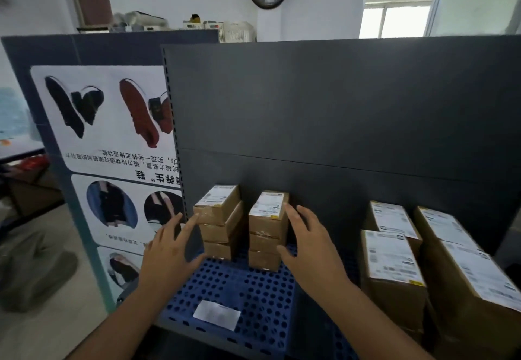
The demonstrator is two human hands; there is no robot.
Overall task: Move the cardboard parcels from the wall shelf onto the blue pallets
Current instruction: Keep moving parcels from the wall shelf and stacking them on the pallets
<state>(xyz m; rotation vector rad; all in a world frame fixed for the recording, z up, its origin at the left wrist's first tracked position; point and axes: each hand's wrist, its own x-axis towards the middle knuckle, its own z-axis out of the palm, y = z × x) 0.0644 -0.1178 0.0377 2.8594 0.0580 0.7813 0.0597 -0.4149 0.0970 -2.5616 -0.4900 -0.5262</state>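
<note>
Spread open and holding nothing, the left hand (169, 249) flanks the left stack (218, 221) and the right hand (313, 249) the right stack (267, 230) of parcels on the blue pallet (239, 289); squeezing across the gap between could topple loose boxes.

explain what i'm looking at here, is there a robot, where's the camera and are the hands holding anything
There is no machine here. A person wears a camera on the head, and this one picture looks forward and down at their two bare hands. The left hand and right hand are open with fingers spread. They reach to the outer sides of two stacks of small cardboard parcels, the left stack and the right stack, three in each. Neither hand holds anything. The stacks stand on a blue pallet full of holes, in front of a dark grey panel. A white label lies on the pallet nearer the camera. Larger parcels stand to the right.
</note>
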